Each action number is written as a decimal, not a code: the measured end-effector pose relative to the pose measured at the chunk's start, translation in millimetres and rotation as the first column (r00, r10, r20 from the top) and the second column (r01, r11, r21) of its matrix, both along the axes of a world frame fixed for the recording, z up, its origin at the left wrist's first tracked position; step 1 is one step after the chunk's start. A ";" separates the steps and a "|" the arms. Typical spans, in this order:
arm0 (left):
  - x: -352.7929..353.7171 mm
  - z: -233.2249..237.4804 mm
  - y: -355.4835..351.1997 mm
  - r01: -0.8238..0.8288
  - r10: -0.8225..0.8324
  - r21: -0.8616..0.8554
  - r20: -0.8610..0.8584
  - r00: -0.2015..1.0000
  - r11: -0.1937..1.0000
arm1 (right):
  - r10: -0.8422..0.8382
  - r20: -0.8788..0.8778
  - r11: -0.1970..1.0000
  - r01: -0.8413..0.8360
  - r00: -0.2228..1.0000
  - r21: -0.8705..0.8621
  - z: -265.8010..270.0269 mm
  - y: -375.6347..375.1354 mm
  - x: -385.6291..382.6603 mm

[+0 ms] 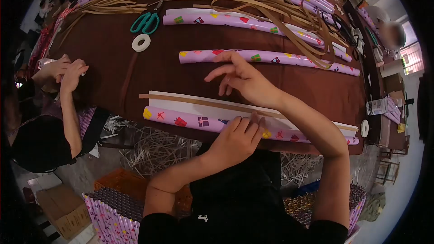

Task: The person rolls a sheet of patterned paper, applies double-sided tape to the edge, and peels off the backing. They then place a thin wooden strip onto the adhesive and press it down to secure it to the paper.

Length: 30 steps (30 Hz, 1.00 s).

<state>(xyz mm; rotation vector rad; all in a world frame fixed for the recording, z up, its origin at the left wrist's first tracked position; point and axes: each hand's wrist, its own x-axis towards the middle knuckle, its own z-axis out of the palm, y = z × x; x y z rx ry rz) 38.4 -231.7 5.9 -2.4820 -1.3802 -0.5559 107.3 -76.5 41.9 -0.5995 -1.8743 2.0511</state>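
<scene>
In front of me lies a lilac roll of wrapping paper [190, 119] printed with small gifts, its white-backed edge [176, 104] unrolled on the far side. A narrow tan strip [199, 102] runs along that edge. My left hand [237, 136] is closed over the middle of the roll, fingertips at the paper. Above the table, just beyond the white edge, hovers my right hand [242, 79], with fingers loosely bent and apart and nothing in them. Past it rests another wrapping paper roll [289, 60], close to the fingers.
Teal-handled scissors [145, 22] and a white tape roll [141, 43] lie at the back left. Tan strips [253, 2] and more rolls [217, 20] spread across the far side. Another person's hands [70, 70] are at the left. Shredded strips [158, 149] litter the floor.
</scene>
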 end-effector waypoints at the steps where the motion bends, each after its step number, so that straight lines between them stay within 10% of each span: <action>1: -0.2 0.2 0.2 0.001 -0.001 -0.004 0.005 1.000 1.000 | 0.012 0.003 1.000 -0.012 1.000 -0.007 3.1 7.0 8.6; 21: 0.5 -0.9 1.3 0.012 -0.012 0.004 -0.033 0.999 1.000 | 0.130 0.253 0.932 -0.205 0.959 0.299 2.2 -9.3 58.5; 25: 1.0 -2.1 -1.0 0.032 -0.027 -0.080 0.060 0.998 0.996 | 0.114 0.448 0.980 -0.173 0.887 0.094 24.5 -18.1 57.2; 27: 0.5 -3.1 -1.4 0.038 -0.032 -0.100 0.061 0.998 0.994 | 0.111 0.278 0.634 -0.283 0.954 0.719 13.8 -19.6 57.1; 30: 0.1 -1.6 -1.0 0.034 -0.030 -0.065 0.065 0.997 0.997 | 0.108 0.432 0.953 -0.217 0.895 0.211 29.4 -18.7 53.8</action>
